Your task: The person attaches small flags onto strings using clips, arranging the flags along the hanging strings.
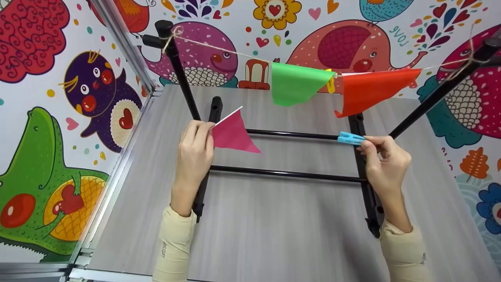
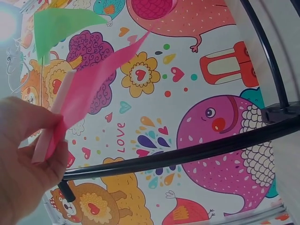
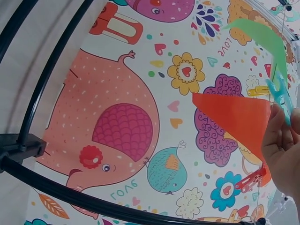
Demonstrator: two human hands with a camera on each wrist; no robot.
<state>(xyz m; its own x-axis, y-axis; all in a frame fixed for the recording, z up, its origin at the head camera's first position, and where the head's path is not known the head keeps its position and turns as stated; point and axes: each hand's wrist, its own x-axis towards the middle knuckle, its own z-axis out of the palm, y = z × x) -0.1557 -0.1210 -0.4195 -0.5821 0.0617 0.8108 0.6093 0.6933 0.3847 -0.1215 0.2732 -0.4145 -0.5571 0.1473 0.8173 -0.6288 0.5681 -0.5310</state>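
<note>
My left hand (image 1: 194, 150) pinches a pink pennant flag (image 1: 235, 135) by its pale folded top edge, and the cloth hangs free to the right. In the left wrist view, thumb and fingers close on that edge of the pink flag (image 2: 89, 93). My right hand (image 1: 386, 162) pinches the end of a light blue clothespin (image 1: 351, 138) between thumb and fingers, its other end pointing left. Beyond the hands, a green flag (image 1: 297, 84) and a red flag (image 1: 372, 90) hang from a string (image 1: 227, 51). A yellow clothespin (image 1: 331, 81) grips the string between them; a red clothespin (image 3: 251, 179) sits by the red flag.
The string is tied between two black posts, the left post (image 1: 182, 78) and right post (image 1: 434, 94). Black crossbars (image 1: 289, 173) join the frame's feet low over the grey tabletop (image 1: 274, 227). Printed cartoon panels (image 1: 105, 90) stand at the back and sides.
</note>
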